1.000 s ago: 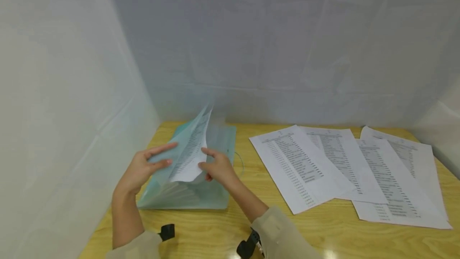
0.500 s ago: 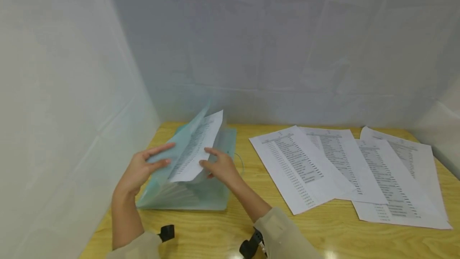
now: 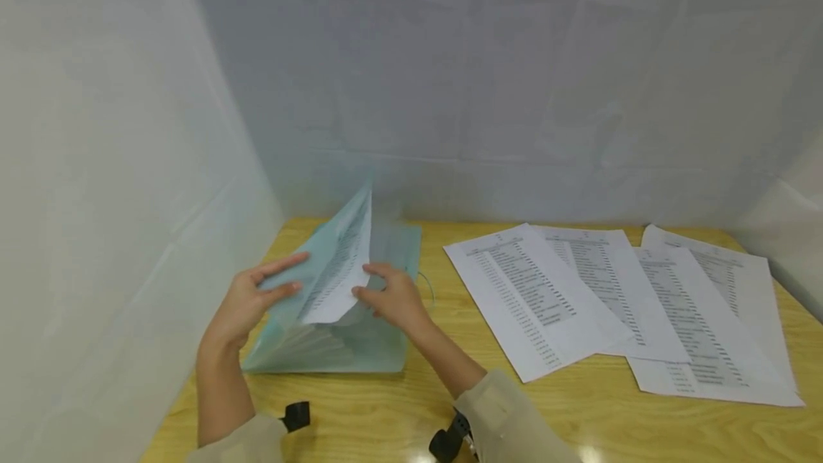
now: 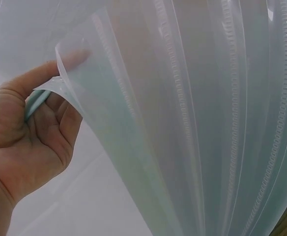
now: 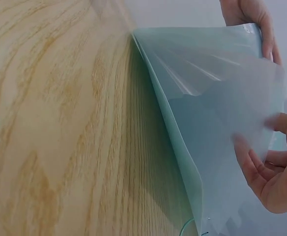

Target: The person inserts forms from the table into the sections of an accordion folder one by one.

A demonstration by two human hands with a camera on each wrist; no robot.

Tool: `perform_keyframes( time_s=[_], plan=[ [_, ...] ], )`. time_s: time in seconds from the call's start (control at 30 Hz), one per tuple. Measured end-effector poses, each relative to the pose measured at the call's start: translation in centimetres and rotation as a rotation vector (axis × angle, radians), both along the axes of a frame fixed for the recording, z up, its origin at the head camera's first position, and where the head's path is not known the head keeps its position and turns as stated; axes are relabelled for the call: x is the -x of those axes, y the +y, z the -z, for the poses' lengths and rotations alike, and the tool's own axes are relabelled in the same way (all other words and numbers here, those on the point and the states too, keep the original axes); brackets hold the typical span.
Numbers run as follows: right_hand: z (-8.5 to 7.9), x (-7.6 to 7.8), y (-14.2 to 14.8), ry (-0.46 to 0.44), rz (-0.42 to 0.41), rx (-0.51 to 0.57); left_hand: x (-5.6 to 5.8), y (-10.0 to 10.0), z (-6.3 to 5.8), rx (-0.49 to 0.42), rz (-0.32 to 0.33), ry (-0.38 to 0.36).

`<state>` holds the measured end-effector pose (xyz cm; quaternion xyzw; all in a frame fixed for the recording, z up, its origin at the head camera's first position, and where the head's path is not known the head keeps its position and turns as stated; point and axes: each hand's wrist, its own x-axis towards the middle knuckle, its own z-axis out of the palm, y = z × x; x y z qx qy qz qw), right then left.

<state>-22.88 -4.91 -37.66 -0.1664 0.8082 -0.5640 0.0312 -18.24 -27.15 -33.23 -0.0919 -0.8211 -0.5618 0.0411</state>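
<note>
The left hand (image 4: 30,135) grips the teal folder's (image 3: 376,352) lifted side, its ribbed dividers (image 4: 212,123) plain only from the left wrist, while the right hand (image 3: 395,300), grasp unclear, touches a sheet (image 3: 347,288) inside, whose print, like the loose papers (image 3: 540,306) rightward, only the head view shows.

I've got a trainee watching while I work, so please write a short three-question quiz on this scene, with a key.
1. Multiple choice: what does the left hand hold?
A) a mug
B) the folder
C) scissors

2. True or false: in the head view, the loose papers lie to the left of the folder.

3. Fill in: in the head view, the right hand is at the edge of a printed ____.

Key:
1. B
2. False; they lie to its right.
3. sheet
</note>
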Motion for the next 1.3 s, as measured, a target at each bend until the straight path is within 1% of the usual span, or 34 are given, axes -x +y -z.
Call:
perform_keyframes(
  time_s=[0.17, 0.33, 0.5, 0.6, 0.67, 0.8, 0.83, 0.9, 1.03, 1.07, 1.1, 1.3],
  plan=[
    [0.2, -0.2, -0.2, 0.003, -0.005, -0.016, 0.1, 0.1, 0.1, -0.025, 0.01, 0.004],
    [0.2, 0.0, 0.1, 0.013, -0.005, -0.037, 0.2, 0.4, 0.1, -0.009, 0.026, 0.005],
    [0.1, 0.1, 0.5, 0.043, 0.035, -0.054, 0.2, 0.4, 0.0, -0.007, 0.029, -0.004],
    [-0.2, 0.2, 1.0, 0.051, 0.045, -0.043, 0.2, 0.3, 0.1, -0.018, 0.026, -0.007],
    [-0.5, 0.2, 1.6, 0.035, 0.03, -0.003, 0.1, 0.2, 0.1, -0.024, 0.025, -0.009],
    [-0.7, 0.5, 3.4, -0.007, -0.019, 0.043, -0.1, -0.1, 0.0, -0.024, 0.012, -0.008],
    [-1.2, 0.3, 4.1, -0.012, -0.035, 0.051, -0.1, -0.1, 0.0, -0.024, 0.009, -0.006],
    [-1.2, 0.5, 5.4, -0.014, -0.052, 0.05, -0.3, -0.1, 0.0, -0.025, 0.001, 0.001],
    [-1.2, 1.0, 8.2, 0.013, -0.042, 0.039, -0.5, -0.2, 0.0, -0.026, -0.009, 0.007],
    [-0.7, 1.4, 8.9, 0.015, -0.029, 0.024, -0.5, -0.2, 0.1, -0.027, -0.012, 0.007],
    [-0.7, 1.5, 9.7, 0.021, -0.019, 0.012, -0.5, -0.3, 0.1, -0.029, -0.015, 0.007],
    [-1.4, 1.7, 15.0, 0.06, 0.016, -0.05, -0.5, -0.4, 0.3, -0.034, -0.027, 0.022]
  ],
)
